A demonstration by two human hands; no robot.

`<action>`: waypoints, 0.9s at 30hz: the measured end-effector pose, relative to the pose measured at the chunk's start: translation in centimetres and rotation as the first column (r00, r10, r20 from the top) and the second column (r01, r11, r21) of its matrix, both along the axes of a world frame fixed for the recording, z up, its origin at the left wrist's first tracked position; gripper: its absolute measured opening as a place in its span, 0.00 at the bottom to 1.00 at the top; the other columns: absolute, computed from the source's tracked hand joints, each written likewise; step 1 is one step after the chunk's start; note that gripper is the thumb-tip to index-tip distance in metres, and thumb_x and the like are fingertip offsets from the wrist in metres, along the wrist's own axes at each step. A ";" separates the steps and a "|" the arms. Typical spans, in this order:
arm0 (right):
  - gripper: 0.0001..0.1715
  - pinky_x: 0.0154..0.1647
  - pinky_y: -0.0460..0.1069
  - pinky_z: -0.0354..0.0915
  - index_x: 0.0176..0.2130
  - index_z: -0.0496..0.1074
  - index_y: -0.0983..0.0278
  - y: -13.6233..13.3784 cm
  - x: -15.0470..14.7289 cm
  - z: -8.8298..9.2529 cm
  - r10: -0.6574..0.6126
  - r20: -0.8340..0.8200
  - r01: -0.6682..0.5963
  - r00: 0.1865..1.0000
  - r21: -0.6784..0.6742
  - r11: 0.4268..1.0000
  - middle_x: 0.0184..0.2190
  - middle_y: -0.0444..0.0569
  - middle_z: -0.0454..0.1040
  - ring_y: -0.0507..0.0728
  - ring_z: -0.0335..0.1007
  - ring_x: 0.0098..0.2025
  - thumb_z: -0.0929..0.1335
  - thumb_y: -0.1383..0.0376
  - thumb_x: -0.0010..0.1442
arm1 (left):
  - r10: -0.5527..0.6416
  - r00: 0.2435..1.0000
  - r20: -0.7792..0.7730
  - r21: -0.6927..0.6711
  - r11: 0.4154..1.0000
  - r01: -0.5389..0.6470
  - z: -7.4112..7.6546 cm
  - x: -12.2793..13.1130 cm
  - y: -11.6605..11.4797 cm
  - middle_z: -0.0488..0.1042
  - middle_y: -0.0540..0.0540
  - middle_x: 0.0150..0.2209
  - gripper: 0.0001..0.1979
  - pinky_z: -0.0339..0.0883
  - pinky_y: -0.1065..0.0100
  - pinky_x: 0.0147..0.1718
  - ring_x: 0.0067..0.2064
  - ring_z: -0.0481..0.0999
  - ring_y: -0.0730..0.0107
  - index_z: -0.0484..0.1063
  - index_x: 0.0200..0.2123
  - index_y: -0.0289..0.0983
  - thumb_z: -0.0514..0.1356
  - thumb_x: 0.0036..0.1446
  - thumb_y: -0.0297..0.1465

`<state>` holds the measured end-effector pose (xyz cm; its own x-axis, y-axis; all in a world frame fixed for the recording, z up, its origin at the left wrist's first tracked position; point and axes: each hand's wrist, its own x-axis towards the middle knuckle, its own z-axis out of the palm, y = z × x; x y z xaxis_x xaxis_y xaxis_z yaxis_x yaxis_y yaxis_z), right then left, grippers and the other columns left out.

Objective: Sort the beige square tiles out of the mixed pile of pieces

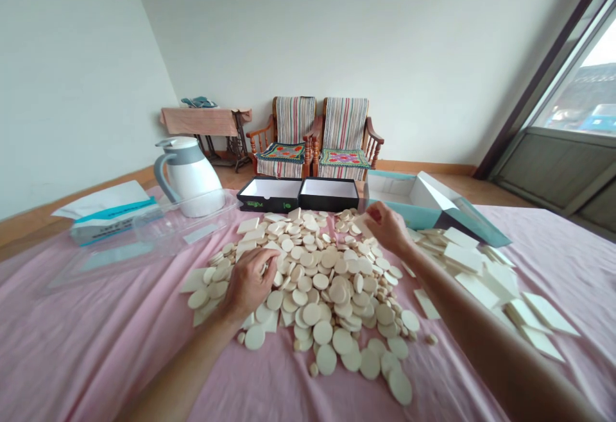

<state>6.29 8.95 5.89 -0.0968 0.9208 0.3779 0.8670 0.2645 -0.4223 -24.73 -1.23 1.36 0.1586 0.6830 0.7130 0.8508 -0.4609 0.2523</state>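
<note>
A large heap of pale round discs (323, 332), which look like wood, is spread over the pink cloth in front of me. My left hand (251, 281) is over the heap's left side with its fingers curled together. Whatever they may hold is hidden. At the heap's far right, my right hand (387, 228) pinches a pale square piece (362, 225), partly covered by the fingers. To the right of my right forearm lies a loose pile of pale square tiles (464, 258). Small pale cubes are mixed in among the discs.
Beyond the heap stand a black box (269, 202), a second black box (329, 204) and a teal box (409, 213). At left are a white-grey jug (197, 175), a clear plastic tray (168, 229) and a tissue pack (113, 217). Two wooden armchairs (296, 120) stand behind.
</note>
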 end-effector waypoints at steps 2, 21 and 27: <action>0.13 0.35 0.48 0.61 0.38 0.70 0.63 -0.9 3.2 0.3 -0.129 -0.158 0.141 0.979 0.064 0.988 0.31 0.49 0.76 0.55 0.70 0.32 0.63 0.61 0.53 | -0.004 1.000 -0.004 -0.007 1.000 0.004 0.0 0.0 0.0 0.77 0.46 0.35 0.09 0.68 0.64 0.40 0.38 0.76 0.65 0.72 0.37 0.38 0.52 0.59 0.27; 0.36 0.59 0.58 0.52 0.61 0.56 0.74 -4.9 0.6 -6.9 -0.033 0.005 0.033 0.999 -0.233 0.972 0.59 0.67 0.63 0.66 0.56 0.62 0.52 0.51 0.66 | -0.019 0.999 -0.034 -0.003 1.000 0.019 -0.3 0.2 -0.1 0.77 0.46 0.36 0.08 0.66 0.66 0.42 0.40 0.75 0.66 0.73 0.38 0.36 0.53 0.60 0.27; 0.25 0.55 0.54 0.58 0.50 0.67 0.61 -3.1 -1.4 -6.8 0.057 -0.154 -0.091 0.986 -0.221 0.971 0.49 0.55 0.71 0.60 0.65 0.54 0.52 0.55 0.66 | -0.036 0.999 -0.030 0.005 0.999 0.036 -0.3 0.2 0.0 0.78 0.46 0.36 0.08 0.66 0.66 0.42 0.40 0.75 0.66 0.73 0.38 0.37 0.53 0.59 0.27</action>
<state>4.92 5.86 -0.92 -0.1274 0.9763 0.1750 0.7736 0.2082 -0.5985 -24.49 -1.21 1.04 0.2045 0.6727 0.7111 0.8408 -0.4927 0.2243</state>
